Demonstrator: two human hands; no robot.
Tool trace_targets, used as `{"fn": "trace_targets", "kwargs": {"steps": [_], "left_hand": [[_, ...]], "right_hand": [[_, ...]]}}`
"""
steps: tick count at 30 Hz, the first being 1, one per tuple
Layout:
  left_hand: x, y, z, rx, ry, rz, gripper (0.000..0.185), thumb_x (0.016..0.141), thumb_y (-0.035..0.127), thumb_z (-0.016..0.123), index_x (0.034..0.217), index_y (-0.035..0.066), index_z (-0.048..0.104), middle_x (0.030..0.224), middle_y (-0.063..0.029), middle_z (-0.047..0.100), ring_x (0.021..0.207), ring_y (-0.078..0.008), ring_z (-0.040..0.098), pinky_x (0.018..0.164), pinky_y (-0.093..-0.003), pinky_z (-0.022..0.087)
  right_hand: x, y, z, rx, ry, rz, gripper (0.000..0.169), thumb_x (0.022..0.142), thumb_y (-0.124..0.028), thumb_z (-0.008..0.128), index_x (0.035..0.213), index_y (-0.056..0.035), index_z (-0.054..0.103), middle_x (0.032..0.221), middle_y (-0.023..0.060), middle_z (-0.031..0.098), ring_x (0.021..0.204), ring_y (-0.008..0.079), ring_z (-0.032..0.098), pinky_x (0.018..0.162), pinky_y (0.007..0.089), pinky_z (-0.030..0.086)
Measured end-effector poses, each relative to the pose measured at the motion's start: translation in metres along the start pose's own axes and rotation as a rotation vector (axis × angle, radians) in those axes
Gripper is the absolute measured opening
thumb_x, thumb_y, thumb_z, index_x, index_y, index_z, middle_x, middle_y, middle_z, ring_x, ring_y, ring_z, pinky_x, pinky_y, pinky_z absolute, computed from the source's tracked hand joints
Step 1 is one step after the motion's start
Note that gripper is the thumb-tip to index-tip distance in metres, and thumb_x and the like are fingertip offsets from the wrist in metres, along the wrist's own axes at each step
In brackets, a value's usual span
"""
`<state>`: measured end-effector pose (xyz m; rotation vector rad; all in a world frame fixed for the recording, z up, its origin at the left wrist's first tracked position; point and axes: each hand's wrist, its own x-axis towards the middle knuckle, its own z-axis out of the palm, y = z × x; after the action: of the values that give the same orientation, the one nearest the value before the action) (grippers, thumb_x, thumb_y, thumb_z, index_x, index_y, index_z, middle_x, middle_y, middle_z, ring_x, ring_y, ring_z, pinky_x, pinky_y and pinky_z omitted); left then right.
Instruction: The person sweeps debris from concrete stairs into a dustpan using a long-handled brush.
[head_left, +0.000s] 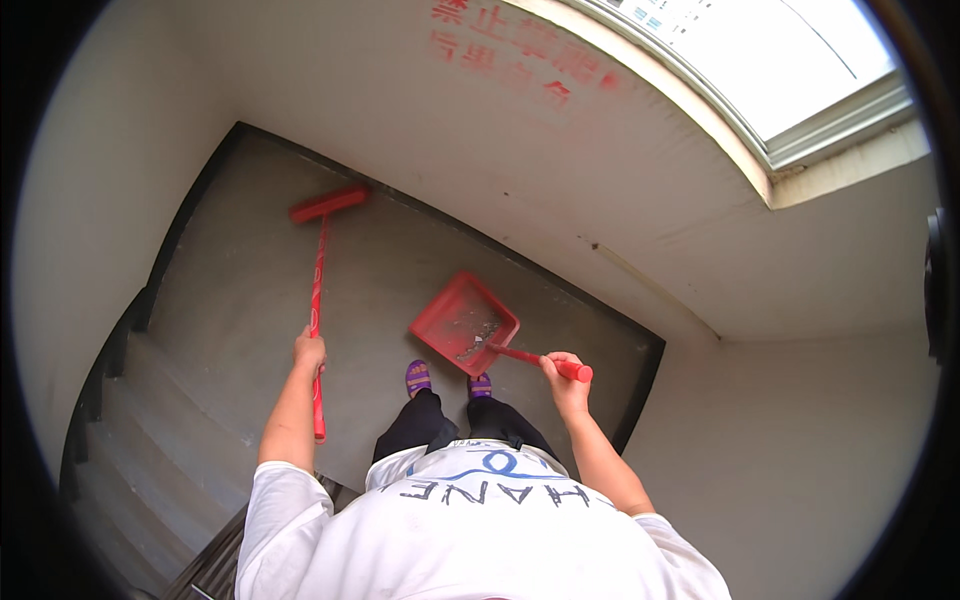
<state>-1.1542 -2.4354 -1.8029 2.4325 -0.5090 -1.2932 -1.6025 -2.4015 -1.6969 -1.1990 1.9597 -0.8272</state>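
My left hand (309, 351) grips the patterned red handle of a broom (317, 285). The red broom head (328, 205) is at the far side of the landing, its right end close to the dark skirting. In my right hand (564, 382) is the upper part of a long-handled red dustpan's handle (525, 355). The dustpan (442, 322) is in front of my feet, its wide edge facing up and left. Grey dust and small debris (480, 341) lie inside it, gathered towards the handle side. Whether the pan touches the floor cannot be told.
Stairs (161, 427) lead off the landing (247, 262) at the left, next to a railing (206, 559). A wall (517, 150) with red painted writing and a window (795, 67) bounds the far side. My feet in purple sandals (418, 377) stand near the dustpan.
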Motion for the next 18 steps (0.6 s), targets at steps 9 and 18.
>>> {"fn": "trace_targets", "kwargs": {"steps": [9, 18], "left_hand": [[-0.083, -0.022, 0.048, 0.289, -0.105, 0.143, 0.054, 0.083, 0.019, 0.045, 0.136, 0.012, 0.033, 0.076, -0.0184, 0.063, 0.053, -0.0263, 0.061, 0.046, -0.0359, 0.05], [-0.211, -0.165, 0.06, 0.49, -0.088, 0.09, 0.05, 0.083, 0.031, 0.05, 0.131, 0.021, 0.041, 0.088, -0.0205, 0.063, 0.064, -0.0295, 0.064, 0.06, -0.0385, 0.051]], "right_hand": [[-0.025, 0.079, -0.069, 0.193, 0.186, 0.144, 0.009, 0.077, -0.012, 0.064, 0.079, -0.0039, 0.061, 0.079, 0.0025, 0.059, 0.075, 0.0123, 0.055, 0.072, 0.0265, 0.044], [0.004, 0.152, -0.136, 0.288, 0.111, 0.141, 0.01, 0.079, -0.014, 0.064, 0.078, -0.005, 0.059, 0.077, 0.0008, 0.059, 0.075, 0.0103, 0.055, 0.071, 0.0243, 0.044]]}}
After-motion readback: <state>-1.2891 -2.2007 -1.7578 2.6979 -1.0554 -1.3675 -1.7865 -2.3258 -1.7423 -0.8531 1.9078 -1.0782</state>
